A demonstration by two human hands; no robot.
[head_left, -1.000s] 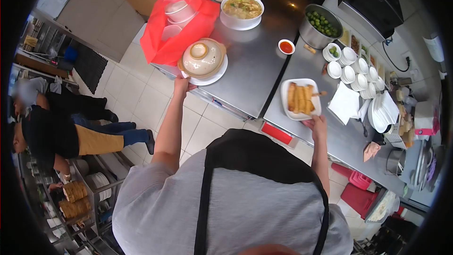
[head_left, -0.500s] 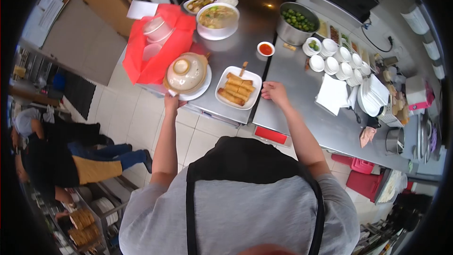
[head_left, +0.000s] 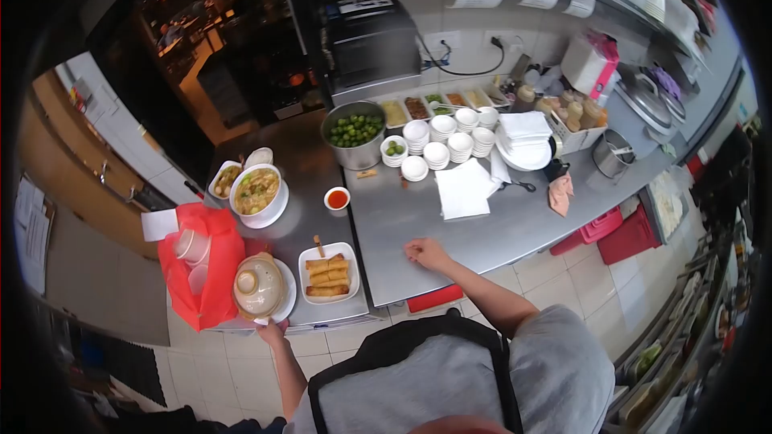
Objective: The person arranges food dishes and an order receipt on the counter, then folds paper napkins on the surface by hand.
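My left hand [head_left: 272, 330] is at the near counter edge, its fingers closed at the rim of a white plate [head_left: 286, 299]; its fingertips are partly hidden. On that plate sits a lidded clay pot [head_left: 259, 289]. My right hand [head_left: 426, 253] hovers over the steel counter with fingers curled, and nothing shows in them. Between my hands, a square white dish [head_left: 328, 298] holds several fried rolls [head_left: 328, 276]. Behind it stands a small bowl of red sauce [head_left: 338, 198]. A red bag [head_left: 211, 269] with white tubs lies left of the pot.
A large soup bowl [head_left: 259, 193] stands at the back left. Beyond my right hand are a metal pot of green limes [head_left: 354, 133], stacked small white bowls [head_left: 437, 155], white napkins [head_left: 464, 190] and stacked plates [head_left: 524, 153]. A metal pot [head_left: 613, 154] stands farther right.
The view has swung to the right and up. My right hand has moved rightward, away from the dish of rolls. My left hand remains at the plate under the clay pot.
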